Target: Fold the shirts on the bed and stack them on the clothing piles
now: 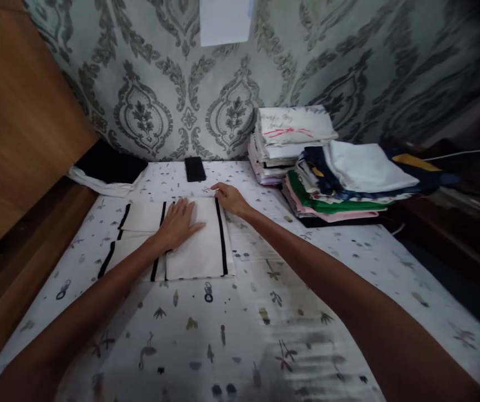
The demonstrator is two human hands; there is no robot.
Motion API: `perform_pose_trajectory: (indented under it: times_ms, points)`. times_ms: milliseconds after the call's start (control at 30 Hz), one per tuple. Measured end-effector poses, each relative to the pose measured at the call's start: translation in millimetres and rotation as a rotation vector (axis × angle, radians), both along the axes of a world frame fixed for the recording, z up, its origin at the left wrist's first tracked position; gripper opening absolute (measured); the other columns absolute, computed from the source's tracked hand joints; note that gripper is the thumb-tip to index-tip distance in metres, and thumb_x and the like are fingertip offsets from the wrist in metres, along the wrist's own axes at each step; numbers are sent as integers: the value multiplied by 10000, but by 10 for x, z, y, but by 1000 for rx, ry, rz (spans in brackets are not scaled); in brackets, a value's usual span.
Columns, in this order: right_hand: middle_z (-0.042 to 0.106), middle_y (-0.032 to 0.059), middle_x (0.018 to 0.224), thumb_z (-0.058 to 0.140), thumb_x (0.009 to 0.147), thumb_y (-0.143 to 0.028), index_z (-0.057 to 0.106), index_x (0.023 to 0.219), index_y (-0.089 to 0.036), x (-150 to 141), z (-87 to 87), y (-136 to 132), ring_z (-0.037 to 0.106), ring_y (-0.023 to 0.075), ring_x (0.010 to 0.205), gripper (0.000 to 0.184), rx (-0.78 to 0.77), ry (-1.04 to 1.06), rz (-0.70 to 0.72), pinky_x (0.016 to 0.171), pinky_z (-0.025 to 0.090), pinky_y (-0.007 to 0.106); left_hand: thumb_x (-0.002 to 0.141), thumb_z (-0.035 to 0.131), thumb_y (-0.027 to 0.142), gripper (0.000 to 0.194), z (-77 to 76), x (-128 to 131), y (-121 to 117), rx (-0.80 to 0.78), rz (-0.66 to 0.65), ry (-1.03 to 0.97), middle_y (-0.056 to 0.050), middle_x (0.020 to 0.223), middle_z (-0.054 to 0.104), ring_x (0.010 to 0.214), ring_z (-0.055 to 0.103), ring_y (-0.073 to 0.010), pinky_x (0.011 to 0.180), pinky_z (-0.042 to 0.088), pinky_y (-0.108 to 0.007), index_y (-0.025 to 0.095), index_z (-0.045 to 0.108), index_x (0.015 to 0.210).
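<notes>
Two bare hands are at work on one white cloth with black bands, spread partly folded on a patterned sheet (240, 318). Take that white cloth (195, 259) as the landmark: it shows one broad panel on its right side and two narrower sections on its left, one beyond the other. One black band runs along the broad panel's right edge.

The left hand (176, 223) lies palm down on top of the white cloth, across its middle toward the far edge, fingers extended and thumb held apart. The right hand (230, 198) is at the cloth's far right corner, fingers bent and thumb drawn in near them; whether fabric is caught between them cannot be told. So the cloth lies beneath the left hand and reaches leftward and nearer from the right.

Beyond the white cloth is one dark, flat rectangular object (195, 169). To its right and farther back stand two piles of folded clothes: a rear pile (294, 125) topped by a white piece with red marks, and a front pile (342, 205) with green, pink and navy layers. Left of and beyond the cloth lies one black-and-white bundle (112, 162).
</notes>
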State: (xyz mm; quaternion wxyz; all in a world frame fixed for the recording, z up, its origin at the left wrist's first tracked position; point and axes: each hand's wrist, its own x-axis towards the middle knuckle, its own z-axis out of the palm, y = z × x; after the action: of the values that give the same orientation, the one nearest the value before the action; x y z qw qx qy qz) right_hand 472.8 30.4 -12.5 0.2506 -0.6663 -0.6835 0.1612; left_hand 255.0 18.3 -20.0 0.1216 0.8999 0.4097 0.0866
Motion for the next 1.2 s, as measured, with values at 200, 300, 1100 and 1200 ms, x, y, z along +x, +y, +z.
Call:
perform_pose_trajectory:
  times_ms: [200,300,1100,1200]
  points:
    - [698,69,1180,331,976,-206,592,1253,-178,28,32,81,619,209,1065,382,-83,-84,5,918,447,346,953,287,676,816,40,226,-116,65,-112,44,-223,1622,216,1523,121,-328,1218,152,-516,94,270,1525]
    - [681,97,1239,320,994,-267,630,1171,-182,33,42,118,607,262,1129,367,-109,-128,3,943,433,415,949,265,692,843,15,340,-163,37,-102,97,-198,1635,182,1524,101,-329,1219,154,-530,98,239,1547]
    - [661,112,1030,414,997,-266,591,1074,-158,212,-119,-261,563,246,1003,221,281,-127,30,885,385,373,948,253,697,734,-37,403,-245,80,-102,199,-112,1665,136,1517,44,-405,1185,102,-621,289,287,1557]
    - [633,67,876,379,1008,-317,590,904,-180,157,-72,-1082,547,196,826,271,383,-56,182,763,402,312,942,248,709,740,-37,387,-248,61,-92,191,-104,1667,135,1517,46,-405,1185,95,-615,301,277,1559]
